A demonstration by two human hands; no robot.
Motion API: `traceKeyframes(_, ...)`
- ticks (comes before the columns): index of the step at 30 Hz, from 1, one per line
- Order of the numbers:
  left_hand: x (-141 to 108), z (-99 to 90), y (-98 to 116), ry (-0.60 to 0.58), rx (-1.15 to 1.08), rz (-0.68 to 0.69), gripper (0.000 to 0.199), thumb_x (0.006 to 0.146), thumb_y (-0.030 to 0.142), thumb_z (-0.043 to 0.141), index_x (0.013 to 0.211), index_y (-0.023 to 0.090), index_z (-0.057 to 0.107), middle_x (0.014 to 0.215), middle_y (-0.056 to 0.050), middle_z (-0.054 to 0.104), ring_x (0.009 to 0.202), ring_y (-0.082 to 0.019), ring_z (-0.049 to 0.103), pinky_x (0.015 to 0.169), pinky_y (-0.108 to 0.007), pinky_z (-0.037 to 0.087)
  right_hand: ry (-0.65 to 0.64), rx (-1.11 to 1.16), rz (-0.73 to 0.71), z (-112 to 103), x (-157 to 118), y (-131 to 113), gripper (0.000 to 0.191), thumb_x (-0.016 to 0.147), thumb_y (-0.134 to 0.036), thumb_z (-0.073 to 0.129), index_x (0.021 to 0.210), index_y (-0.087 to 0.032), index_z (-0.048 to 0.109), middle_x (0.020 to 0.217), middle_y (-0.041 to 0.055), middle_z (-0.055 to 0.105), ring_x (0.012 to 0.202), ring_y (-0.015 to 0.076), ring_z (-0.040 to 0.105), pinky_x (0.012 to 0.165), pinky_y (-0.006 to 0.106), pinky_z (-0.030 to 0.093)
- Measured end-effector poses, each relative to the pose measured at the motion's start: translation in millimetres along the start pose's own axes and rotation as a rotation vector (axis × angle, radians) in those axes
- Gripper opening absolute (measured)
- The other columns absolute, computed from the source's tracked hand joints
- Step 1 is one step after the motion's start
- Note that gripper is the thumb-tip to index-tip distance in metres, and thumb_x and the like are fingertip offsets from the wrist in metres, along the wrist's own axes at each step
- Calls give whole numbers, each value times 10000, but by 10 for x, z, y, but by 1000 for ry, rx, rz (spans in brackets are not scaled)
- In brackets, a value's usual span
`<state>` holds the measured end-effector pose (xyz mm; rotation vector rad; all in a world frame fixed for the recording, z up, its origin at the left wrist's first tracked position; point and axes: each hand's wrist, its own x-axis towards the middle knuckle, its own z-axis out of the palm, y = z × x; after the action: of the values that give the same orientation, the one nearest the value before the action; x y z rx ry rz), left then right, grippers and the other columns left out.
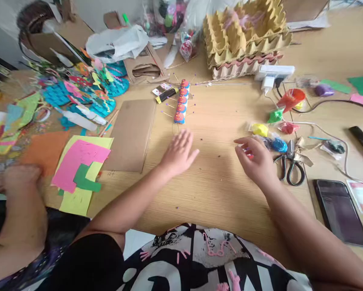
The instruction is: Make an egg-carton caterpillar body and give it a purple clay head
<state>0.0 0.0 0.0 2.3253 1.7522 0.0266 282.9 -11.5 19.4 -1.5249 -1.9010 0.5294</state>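
My left hand (178, 153) is over the wooden table (212, 194), palm down with its fingers spread and holding nothing. Just beyond its fingertips stands a row of painted blue and red bumps (182, 103), with purple-tipped pins sticking out on both sides. On the right, my right hand (254, 159) is curved, thumb and fingers apart. Something small and red (248, 153) shows between its fingers; whether the hand grips it is unclear. Yellow clay (260, 129) and blue clay (279, 144) in clear wrap lie near that hand.
Pliers (290, 163), a phone (342, 212) and a power strip (275, 72) are on the right. Egg cartons (245, 40) stand at the back. Cardboard (131, 135), coloured sheets (78, 165) and blue crafts (55, 93) lie left, beside another person's arm (22, 210).
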Motion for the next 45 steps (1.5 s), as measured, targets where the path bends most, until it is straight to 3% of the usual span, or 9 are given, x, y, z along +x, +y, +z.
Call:
traceKeyframes(4,-120,217,-154,37,-17,-217,895,1102,602,311,1700,-60,239,1800,-330,159,1724,-434,138,1407,-623,184,-174,-251,-72,-168,-22,-37,271,980,-379,627,1120,-220,795,1153,145,745,1097,360,721,990,542,582)
traceKeyframes(9,-219,319,155,-33,-82,279,814,1118,602,252,1750,92,202,1836,-193,179,1744,-306,148,1434,-545,150,-198,-358,-64,-236,-32,-95,301,1004,-377,604,1164,-203,792,1196,153,752,1158,386,718,1039,557,565)
traceKeyframes(11,-238,276,165,-15,-106,318,789,1126,581,220,1759,112,178,1841,-175,176,1748,-280,134,1437,-523,153,-201,-375,-58,-268,-30,-89,307,1013,-373,589,1168,-199,789,1217,155,753,1186,385,712,1058,550,558)
traceKeyframes(18,-494,249,-510,127,-67,-236,886,1092,626,340,1726,17,229,1820,-294,167,1731,-435,125,1400,-644,195,-306,-459,16,-483,1,-69,327,1020,-420,574,1150,-207,786,1231,171,751,1166,400,716,1000,556,567)
traceKeyframes(22,-638,362,-581,157,-38,-356,896,1074,632,379,1716,16,265,1806,-328,163,1716,-493,136,1363,-719,221,-294,-469,22,-505,10,-104,322,1018,-422,572,1140,-214,785,1220,165,755,1175,405,715,968,542,571)
traceKeyframes(25,-671,421,-293,97,-31,-201,919,1081,667,329,1721,13,239,1809,-325,127,1719,-481,112,1375,-707,195,-297,-468,6,-491,12,-99,321,1016,-417,564,1126,-214,787,1206,165,757,1157,395,719,963,533,567)
traceKeyframes(31,-563,449,347,-54,-70,457,863,1112,611,323,1773,151,12,1850,-175,73,1749,-309,70,1438,-520,157,-348,-512,23,-590,-5,-28,348,1023,-424,532,1158,-220,780,1216,160,768,1103,368,730,923,502,563)
traceKeyframes(39,386,212,54,-14,-74,175,858,1114,583,295,1732,1,174,1832,-252,136,1744,-345,115,1436,-528,117,-592,-824,310,-716,-17,-4,329,925,-513,671,1053,-220,748,1118,161,795,1060,406,740,789,466,542)
traceKeyframes(45,271,235,285,-134,-97,562,782,1122,564,258,1754,109,189,1850,-144,160,1748,-248,131,1443,-435,111,-716,-808,379,-569,53,-18,303,928,-445,585,974,-193,746,1047,186,806,1027,393,762,780,435,527)
